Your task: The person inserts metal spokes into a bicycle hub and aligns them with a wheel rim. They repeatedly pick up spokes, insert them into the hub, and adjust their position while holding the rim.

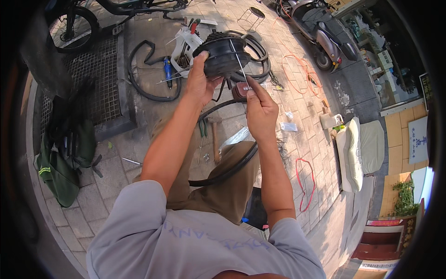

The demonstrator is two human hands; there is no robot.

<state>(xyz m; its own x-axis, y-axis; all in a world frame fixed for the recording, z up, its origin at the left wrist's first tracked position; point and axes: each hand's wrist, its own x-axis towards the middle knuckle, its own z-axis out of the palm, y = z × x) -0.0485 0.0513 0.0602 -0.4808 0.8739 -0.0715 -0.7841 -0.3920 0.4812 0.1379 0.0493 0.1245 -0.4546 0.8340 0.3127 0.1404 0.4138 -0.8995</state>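
Observation:
In front of me a black wheel hub (218, 63), with a toothed sprocket on its far side, is held up off the ground. My left hand (200, 86) is closed around its left edge, the thumb pressed on the rim of it. A thin silver spoke (239, 59) runs across the hub's right face, slanting down to my right hand (261, 111). There the thumb and forefinger pinch its lower end. Whether the upper end passes through a hole in the hub is too small to tell. A black hoop, rim or tyre (227, 172), curves across my legs.
A hammer (215, 139) and green-handled pliers (202, 128) lie before my knees. Beyond are a blue tool (167, 69), a white container (181, 51) and black tubing (134, 76). Right: a red band (310, 186), an orange cord (304, 76), a scooter (320, 37). Left: a dark green bag (62, 172).

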